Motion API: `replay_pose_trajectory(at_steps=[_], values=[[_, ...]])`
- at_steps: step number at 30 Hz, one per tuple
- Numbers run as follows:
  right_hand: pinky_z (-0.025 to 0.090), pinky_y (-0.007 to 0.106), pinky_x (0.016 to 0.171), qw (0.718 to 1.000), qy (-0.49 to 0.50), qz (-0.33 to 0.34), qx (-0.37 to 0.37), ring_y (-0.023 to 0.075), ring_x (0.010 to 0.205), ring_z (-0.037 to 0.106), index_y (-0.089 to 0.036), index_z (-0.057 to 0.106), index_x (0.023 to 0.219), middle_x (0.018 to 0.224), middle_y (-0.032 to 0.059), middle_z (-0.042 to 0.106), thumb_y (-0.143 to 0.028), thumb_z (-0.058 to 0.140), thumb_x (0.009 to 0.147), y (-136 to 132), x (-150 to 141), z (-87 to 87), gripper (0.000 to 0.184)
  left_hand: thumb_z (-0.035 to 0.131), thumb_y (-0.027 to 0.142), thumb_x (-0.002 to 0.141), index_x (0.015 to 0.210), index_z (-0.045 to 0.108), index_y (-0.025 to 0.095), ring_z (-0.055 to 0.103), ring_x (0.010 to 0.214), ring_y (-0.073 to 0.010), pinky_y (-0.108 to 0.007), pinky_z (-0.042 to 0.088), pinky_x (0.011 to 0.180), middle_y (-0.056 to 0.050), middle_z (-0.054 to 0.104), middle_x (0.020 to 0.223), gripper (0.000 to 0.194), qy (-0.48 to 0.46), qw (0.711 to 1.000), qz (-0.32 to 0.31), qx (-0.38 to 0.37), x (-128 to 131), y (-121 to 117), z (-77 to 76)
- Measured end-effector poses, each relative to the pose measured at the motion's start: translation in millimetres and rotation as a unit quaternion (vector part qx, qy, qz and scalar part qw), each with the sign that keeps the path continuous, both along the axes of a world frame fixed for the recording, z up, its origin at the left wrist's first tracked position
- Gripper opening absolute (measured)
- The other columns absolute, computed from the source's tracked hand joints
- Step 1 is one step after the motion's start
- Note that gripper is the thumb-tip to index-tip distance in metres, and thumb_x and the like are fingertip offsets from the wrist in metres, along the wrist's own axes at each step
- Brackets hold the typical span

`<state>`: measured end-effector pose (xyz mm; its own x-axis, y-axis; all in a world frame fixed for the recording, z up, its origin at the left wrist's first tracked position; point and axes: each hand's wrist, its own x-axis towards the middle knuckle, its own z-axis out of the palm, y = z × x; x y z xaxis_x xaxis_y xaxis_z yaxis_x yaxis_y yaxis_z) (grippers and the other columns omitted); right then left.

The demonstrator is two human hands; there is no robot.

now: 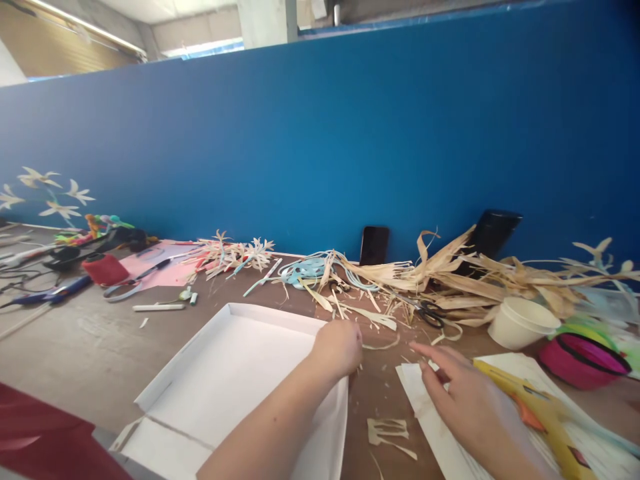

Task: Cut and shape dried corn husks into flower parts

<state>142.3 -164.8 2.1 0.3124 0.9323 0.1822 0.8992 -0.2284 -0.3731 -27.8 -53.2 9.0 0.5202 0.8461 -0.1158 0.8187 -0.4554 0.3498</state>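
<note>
My left hand [337,348] is closed in a fist above the right rim of a shallow white cardboard box [250,360]. Whatever its fingers might hold is hidden. Over a stack of white paper [417,393], my right hand [463,400] has its index finger stretched forward and its thumb apart, with nothing visible between them. Just right of that hand lies a yellow glue gun [543,410]. A cut piece of pale husk [387,432] rests on the table between box and paper. A thin curled strip [383,343] lies between the hands.
Dried husks [465,280], black-handled scissors [431,313] and pale blue strips [310,270] lie along the blue wall [320,147]. A phone [374,245] leans there. At right stand a paper cup [523,323] and a pink container [583,360]. Husk flowers [60,207] stand far left.
</note>
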Motion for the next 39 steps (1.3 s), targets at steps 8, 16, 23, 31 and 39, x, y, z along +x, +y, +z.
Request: replay_pose_trajectory(at_steps=[8,16,23,31,39], values=[[0.043,0.028,0.062,0.997,-0.063,0.029,-0.019,0.0173,0.076,0.062,-0.033,0.059,0.109,0.11,0.0009,0.059,-0.029,0.035,0.083,13.1,-11.5,0.1,0.036,0.046,0.029,0.077,0.092,0.061,0.023,0.06,0.084,-0.0183,-0.027,0.045,0.075,-0.004,0.067,0.089,0.023,-0.084,0.996,0.027,-0.002,23.1,-9.6,-25.5],[0.036,0.027,0.058,0.982,-0.149,0.063,-0.094,0.0176,0.078,0.061,-0.031,0.057,0.114,0.1,0.0039,0.059,-0.016,0.035,0.081,24.3,-16.6,-9.8,0.043,0.043,0.026,0.077,0.09,0.058,0.023,0.06,0.083,-0.0188,-0.028,0.045,0.073,-0.003,0.066,0.088,0.02,-0.085,0.996,0.021,0.007,21.4,-7.5,-28.2],[0.032,0.027,0.054,0.97,-0.201,0.068,-0.115,0.0188,0.073,0.06,-0.032,0.061,0.108,0.091,0.0059,0.056,-0.01,0.038,0.077,30.0,-17.6,-13.2,0.044,0.044,0.027,0.076,0.09,0.058,0.024,0.06,0.078,-0.0186,-0.028,0.046,0.069,-0.002,0.066,0.084,0.02,-0.096,0.995,0.004,0.029,19.4,-8.1,-33.0],[0.03,0.027,0.053,0.972,-0.194,0.065,-0.119,0.019,0.073,0.059,-0.033,0.061,0.106,0.089,0.005,0.055,-0.012,0.038,0.078,32.6,-18.9,-12.3,0.041,0.038,0.027,0.081,0.102,0.062,0.033,0.061,0.084,-0.0203,-0.031,0.046,0.075,-0.003,0.067,0.092,0.032,-0.057,0.992,-0.096,0.063,12.9,-9.5,-28.8],[0.031,0.026,0.055,0.976,-0.179,0.07,-0.104,0.0177,0.076,0.06,-0.033,0.06,0.107,0.093,0.004,0.057,-0.012,0.037,0.078,31.3,-13.8,-17.4,0.042,0.042,0.023,0.077,0.09,0.065,0.024,0.063,0.075,-0.0243,-0.035,0.048,0.064,-0.007,0.067,0.079,0.026,0.017,0.984,-0.15,0.098,10.9,-14.7,-18.8]])
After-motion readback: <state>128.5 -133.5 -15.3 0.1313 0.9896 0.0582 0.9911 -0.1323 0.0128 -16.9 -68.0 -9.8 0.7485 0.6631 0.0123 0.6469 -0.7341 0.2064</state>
